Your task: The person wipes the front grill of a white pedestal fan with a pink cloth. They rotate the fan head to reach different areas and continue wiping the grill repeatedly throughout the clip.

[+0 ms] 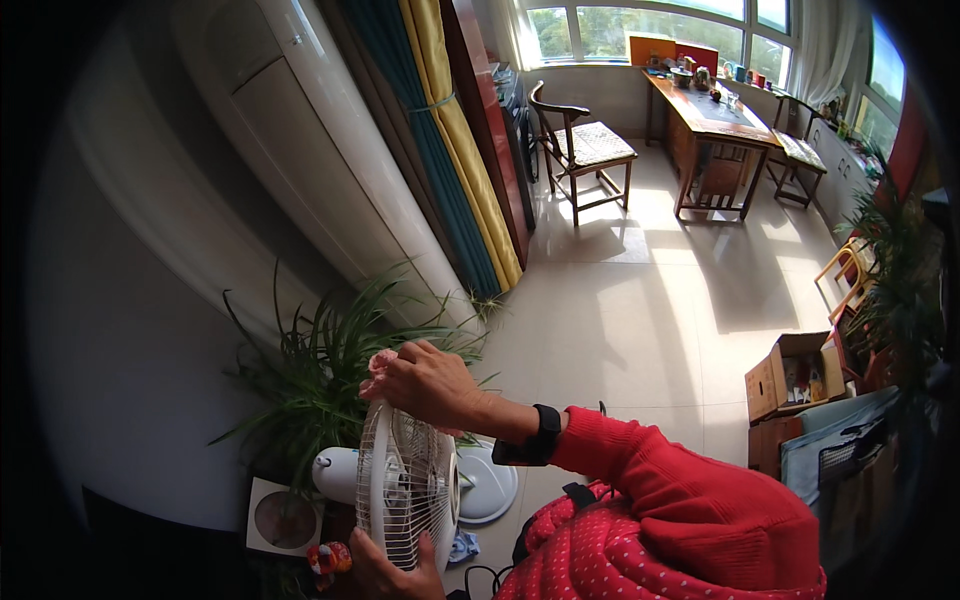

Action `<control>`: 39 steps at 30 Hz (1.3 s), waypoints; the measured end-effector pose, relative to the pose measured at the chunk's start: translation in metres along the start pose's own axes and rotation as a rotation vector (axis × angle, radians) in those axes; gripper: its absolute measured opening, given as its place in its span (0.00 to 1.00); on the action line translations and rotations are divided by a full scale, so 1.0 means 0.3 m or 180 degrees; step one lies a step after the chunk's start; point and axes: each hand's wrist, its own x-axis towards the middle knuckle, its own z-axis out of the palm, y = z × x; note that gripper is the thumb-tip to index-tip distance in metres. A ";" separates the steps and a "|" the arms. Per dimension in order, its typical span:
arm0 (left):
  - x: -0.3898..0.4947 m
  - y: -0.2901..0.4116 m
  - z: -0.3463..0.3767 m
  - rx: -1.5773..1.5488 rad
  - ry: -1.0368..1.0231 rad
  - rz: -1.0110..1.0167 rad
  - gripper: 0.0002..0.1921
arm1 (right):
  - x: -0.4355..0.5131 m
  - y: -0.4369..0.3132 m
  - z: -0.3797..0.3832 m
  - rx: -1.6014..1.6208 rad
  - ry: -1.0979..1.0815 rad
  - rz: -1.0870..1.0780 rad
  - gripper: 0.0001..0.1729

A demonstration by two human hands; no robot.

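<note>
A white electric fan point(379, 480) with a wire grille stands upright before me, its round white base point(487, 484) on the floor. At the top of the grille's rim, my right hand point(431, 379) is closed around a pink cloth point(380, 367), pressed against the fan. A black band circles that wrist. Low on the grille, my left hand point(397, 570) holds the rim between thumb and fingers; part of this hand is cut off by the picture's lower edge.
A leafy potted plant point(330, 360) spreads behind the fan, beside a tall white cabinet-like unit point(360, 172). A blue cloth or packet point(464, 547) and a black cable lie near the base. To the right are an open cardboard box point(765, 386) and a draped blue cloth point(810, 450). Farther off stand a wooden chair point(574, 157) and table point(686, 112).
</note>
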 end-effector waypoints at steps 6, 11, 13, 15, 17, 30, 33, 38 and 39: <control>0.003 -0.020 0.016 0.0152 -0.0165 0.0171 0.44 | -0.137 -0.238 -0.016 0.0362 0.0098 -0.1194 0.15; -0.022 -0.029 0.018 -0.0216 -0.0658 -0.0259 0.39 | -0.232 -0.373 -0.009 0.0278 0.0043 -0.1838 0.19; -0.021 -0.034 0.019 -0.0246 -0.0264 -0.0039 0.41 | -0.226 -0.354 0.001 0.0349 0.0166 -0.1648 0.18; -0.018 -0.031 0.015 0.0265 -0.0130 0.0276 0.42 | -0.194 -0.309 0.005 0.0151 0.0221 -0.1505 0.15; -0.009 -0.020 0.016 0.0052 -0.0224 0.0121 0.42 | -0.150 -0.246 -0.006 -0.0009 0.0249 -0.1163 0.14; -0.060 -0.074 0.076 -0.0295 -0.0389 -0.0242 0.42 | -0.203 -0.323 -0.030 0.0353 -0.0144 -0.1438 0.15; -0.061 -0.088 0.086 -0.0401 -0.0796 -0.0694 0.41 | -0.228 -0.390 -0.040 0.0172 -0.0053 -0.2135 0.23; -0.050 -0.056 0.034 0.0111 -0.0259 0.0003 0.43 | -0.151 -0.329 -0.039 0.0032 0.0032 -0.1438 0.22; -0.043 -0.050 0.029 0.0149 -0.0261 0.0007 0.43 | -0.130 -0.306 -0.038 -0.0058 0.0076 -0.1358 0.18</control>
